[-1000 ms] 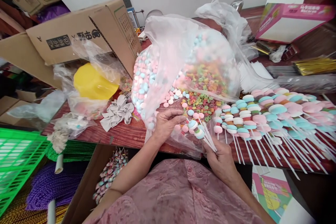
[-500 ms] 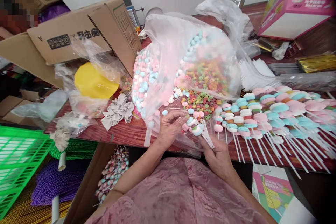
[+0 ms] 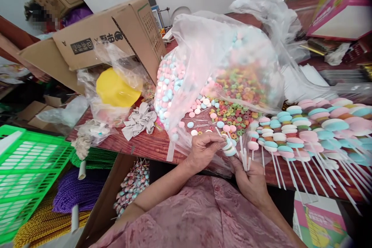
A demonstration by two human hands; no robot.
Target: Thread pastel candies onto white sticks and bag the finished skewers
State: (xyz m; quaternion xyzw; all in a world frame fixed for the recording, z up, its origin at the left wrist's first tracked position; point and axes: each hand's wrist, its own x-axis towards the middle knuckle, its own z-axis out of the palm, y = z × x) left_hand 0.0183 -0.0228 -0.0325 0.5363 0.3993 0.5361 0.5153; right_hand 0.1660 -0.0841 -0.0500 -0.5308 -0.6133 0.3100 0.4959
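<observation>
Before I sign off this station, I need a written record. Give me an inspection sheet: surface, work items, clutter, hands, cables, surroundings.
Surface: reddish wooden table, heavily covered.
Work items: loose discs and ring pieces in front; stick-mounted stacks piled right.
Clutter: grey cloth, yellow item among clear plastic, cardboard box.
Hands: left hand at a small stack, exact grip partly hidden; right hand holds white sticks.
Cables: nothing seen.
Surroundings: green basket and purple cords lower left; another person upper left.

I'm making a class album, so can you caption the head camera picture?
Left hand at a candy stack, right hand holding white sticks, candy pops alongside.
</observation>
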